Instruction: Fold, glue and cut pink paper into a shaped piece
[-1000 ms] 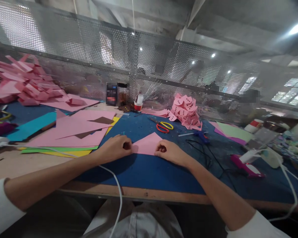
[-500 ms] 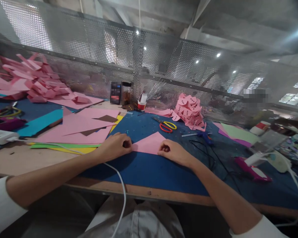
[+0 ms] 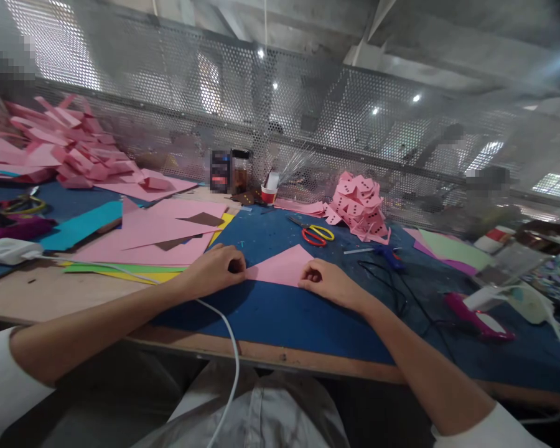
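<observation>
A pink triangular sheet of paper (image 3: 280,266) lies on the blue table mat in front of me. My left hand (image 3: 221,269) pinches its left corner between thumb and fingers. At its right end my right hand (image 3: 324,280) is curled closed on the near edge, with the fingertips pressed on the paper. Just beyond the paper rest scissors (image 3: 318,234) with one red and one yellow handle. Left of my left hand, larger pink sheets (image 3: 168,230) lie over green and yellow ones.
A pile of dotted pink folded pieces (image 3: 357,205) stands at the back, with a paper cup (image 3: 268,194) left of it. At right lie a blue glue gun (image 3: 389,256) and a magenta tool (image 3: 478,317). A white cable (image 3: 233,348) hangs over the table edge.
The view has shifted slightly. Both hands keep their hold on the pink paper, with almost no movement relative to the table.
</observation>
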### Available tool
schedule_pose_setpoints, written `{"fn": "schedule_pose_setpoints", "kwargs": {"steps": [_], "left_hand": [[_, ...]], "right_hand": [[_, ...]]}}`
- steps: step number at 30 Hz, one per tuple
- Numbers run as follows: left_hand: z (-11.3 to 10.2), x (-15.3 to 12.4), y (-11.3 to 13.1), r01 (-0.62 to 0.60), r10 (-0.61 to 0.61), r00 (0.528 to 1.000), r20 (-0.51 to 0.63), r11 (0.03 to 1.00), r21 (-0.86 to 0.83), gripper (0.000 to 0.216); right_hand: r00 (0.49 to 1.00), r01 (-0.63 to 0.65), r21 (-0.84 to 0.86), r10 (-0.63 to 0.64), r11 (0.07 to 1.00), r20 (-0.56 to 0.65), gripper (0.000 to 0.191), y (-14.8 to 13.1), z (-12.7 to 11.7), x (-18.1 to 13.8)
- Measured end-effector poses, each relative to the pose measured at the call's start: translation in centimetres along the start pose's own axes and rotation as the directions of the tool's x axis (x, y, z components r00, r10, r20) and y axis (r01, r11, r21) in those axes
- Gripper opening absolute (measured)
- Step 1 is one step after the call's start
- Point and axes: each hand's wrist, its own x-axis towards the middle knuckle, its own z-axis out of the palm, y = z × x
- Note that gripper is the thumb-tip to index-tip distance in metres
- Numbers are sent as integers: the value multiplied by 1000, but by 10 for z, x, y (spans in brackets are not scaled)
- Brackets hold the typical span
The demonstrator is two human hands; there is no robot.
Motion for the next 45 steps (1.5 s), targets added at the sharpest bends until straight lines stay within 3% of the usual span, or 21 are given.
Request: {"fn": "schedule_pose_setpoints", "kwargs": {"steps": [16, 29, 32, 35, 37, 39, 42, 45], "left_hand": [[-10, -5, -13, -40, 45, 999, 24, 983, -180, 17], [-18, -10, -23, -4, 21, 998, 64, 964, -265, 22], [-19, -11, -23, 0, 9, 999, 35, 963, -268, 23], [-20, -14, -16, -8, -9, 998, -64, 966, -259, 24], [-20, -15, -7, -82, 45, 986, -159, 969, -233, 22], [-18, -13, 4, -207, 172, 968, -182, 958, -196, 18], [-10, 0, 18, -367, 352, 929, -118, 917, -157, 18], [3, 19, 25, -444, 447, 895, -13, 886, -133, 16]], "right_hand": [[1000, -12, -9, 12, 1000, -3, 9, 1, 1, 0], [1000, -19, 6, 19, 1000, 8, 11, 0, 0, -1], [1000, -20, 6, 20, 1000, 14, 11, -2, -1, -2], [1000, -21, 8, 21, 1000, 16, 10, -4, -1, -1], [999, -29, 9, 29, 1000, 14, 10, -5, 0, -1], [999, -35, 3, 35, 999, 12, 9, -5, 0, -1], [1000, -25, -19, 25, 1000, 4, 8, -4, -1, -1], [1000, -6, -24, 6, 1000, 2, 7, -4, -1, -1]]}}
